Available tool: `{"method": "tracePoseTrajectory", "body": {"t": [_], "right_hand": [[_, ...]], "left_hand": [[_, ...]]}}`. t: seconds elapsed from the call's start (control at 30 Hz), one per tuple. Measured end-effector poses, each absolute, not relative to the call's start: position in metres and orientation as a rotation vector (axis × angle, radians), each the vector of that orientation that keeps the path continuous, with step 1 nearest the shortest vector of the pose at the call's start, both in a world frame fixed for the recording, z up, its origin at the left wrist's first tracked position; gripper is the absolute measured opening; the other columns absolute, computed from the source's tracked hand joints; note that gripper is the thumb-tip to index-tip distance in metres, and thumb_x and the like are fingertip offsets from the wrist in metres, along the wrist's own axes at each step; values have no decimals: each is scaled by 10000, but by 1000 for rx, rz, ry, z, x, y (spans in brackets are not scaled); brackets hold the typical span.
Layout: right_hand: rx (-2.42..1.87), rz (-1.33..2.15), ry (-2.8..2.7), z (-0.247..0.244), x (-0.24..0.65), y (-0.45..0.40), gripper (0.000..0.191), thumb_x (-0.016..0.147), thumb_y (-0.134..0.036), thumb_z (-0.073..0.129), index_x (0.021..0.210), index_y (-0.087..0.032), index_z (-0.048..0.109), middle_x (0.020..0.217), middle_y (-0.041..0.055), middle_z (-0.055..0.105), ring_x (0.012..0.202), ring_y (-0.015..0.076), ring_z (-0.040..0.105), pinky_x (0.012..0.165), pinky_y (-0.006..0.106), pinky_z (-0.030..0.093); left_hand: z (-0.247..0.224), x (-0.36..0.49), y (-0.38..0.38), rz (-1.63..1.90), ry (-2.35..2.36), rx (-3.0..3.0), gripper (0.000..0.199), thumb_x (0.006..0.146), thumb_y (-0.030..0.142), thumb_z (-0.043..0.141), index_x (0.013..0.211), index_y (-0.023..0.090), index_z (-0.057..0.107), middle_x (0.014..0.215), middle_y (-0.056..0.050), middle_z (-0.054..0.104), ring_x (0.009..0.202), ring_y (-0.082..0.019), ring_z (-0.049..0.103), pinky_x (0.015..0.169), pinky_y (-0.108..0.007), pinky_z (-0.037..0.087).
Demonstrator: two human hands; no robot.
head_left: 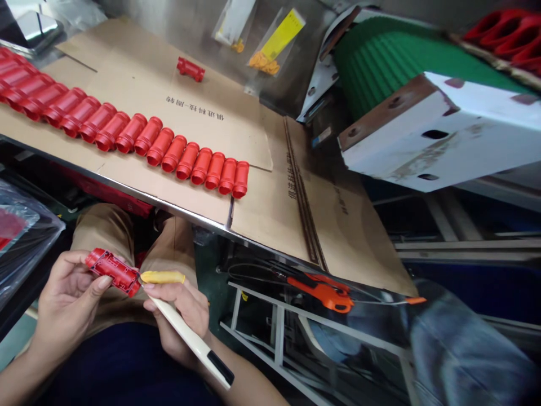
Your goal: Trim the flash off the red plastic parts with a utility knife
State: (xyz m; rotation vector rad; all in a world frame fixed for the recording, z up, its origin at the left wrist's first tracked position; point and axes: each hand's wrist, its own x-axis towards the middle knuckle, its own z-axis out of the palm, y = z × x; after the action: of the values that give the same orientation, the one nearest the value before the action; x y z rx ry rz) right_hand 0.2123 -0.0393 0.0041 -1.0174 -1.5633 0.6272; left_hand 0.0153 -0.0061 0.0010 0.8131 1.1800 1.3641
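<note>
My left hand (78, 290) holds a red plastic part (114, 272) between thumb and fingers, its open side with dark edging facing up. My right hand (180, 310), with a yellow cover (163, 277) on one finger, grips a white pen-like tool (186, 332) with a black end section. The tool's tip is at the right end of the red part; whether it touches cannot be made out. Beyond my hands, a long row of red tubular parts (147, 135) lies side by side on the cardboard-covered table (253, 220).
A single red part (191, 69) lies farther back, near two bags (276, 42) with yellow pieces. At the right are a green ribbed conveyor belt (393, 62), an orange-handled tool (325, 292), a metal frame (279, 332) and another person's jeans (460, 349).
</note>
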Motion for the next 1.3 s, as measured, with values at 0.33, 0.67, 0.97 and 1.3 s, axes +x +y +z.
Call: {"method": "tracePoseTrajectory", "body": {"t": [0.33,0.67,0.97,1.3], "right_hand": [[-999,656,-1550,7,216,-39,104,1104,-189,716,1202,-187,748,1071,117,874,1067,239,862,936,339,731],[-870,647,-1697,4,231,-24,88,1131,-226,688,1200,-183,722,1047,114,862,979,222,854,891,353,725],[-815,692,-1818,4,245,-15,120,1098,-172,723,1212,-163,758,1067,141,869,953,226,833,859,363,700],[-791,1815,-597,-5,224,-13,415,890,-516,979,960,-206,712,760,-8,775,561,97,642,561,212,556]], "left_hand": [[5,18,-4,1376,1093,712,306,772,288,1047,967,260,814,884,-14,890,736,-170,851,771,-273,727],[10,22,0,1370,1088,695,340,741,277,1066,955,241,804,866,-16,889,657,-130,811,714,-216,704],[7,18,2,1307,1145,786,340,781,314,1044,1028,267,814,916,9,899,741,-145,853,749,-207,706],[-5,15,-7,1338,1213,1196,357,850,134,912,1147,284,782,1029,19,897,848,-164,885,853,-190,694]]}}
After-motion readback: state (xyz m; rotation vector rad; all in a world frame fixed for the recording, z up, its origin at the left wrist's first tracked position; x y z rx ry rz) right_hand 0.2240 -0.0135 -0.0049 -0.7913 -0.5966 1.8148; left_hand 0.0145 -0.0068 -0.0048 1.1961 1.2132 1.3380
